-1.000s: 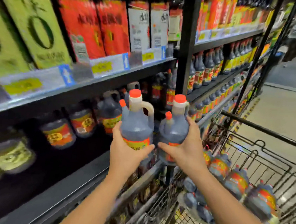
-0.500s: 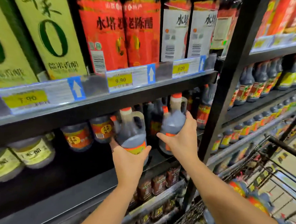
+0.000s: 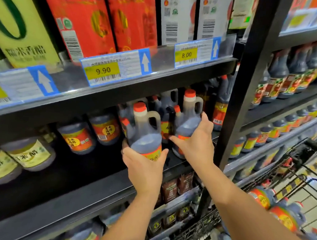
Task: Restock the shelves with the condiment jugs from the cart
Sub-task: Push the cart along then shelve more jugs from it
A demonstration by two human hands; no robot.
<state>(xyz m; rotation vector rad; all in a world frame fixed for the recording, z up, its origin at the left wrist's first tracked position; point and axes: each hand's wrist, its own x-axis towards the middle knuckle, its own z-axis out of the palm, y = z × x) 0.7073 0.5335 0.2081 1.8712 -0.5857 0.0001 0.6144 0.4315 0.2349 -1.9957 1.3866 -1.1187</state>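
Two jugs are going onto the shelf, one per hand. Left hand is cupping the left jug under its base, fingers wrapping round the label. This jug is tilting, red cap up and leaning in under the upper shelf, long axis near vertical, handle facing right. Right jug is standing more upright just beside it, handle also right. Right hand is gripping its lower body from the right. Whether either base is touching the board, cannot tell. Likely best practice: level the left base first, then slide both back against the stocked row, minding cap clearance. More jugs are lying in the cart, far right.
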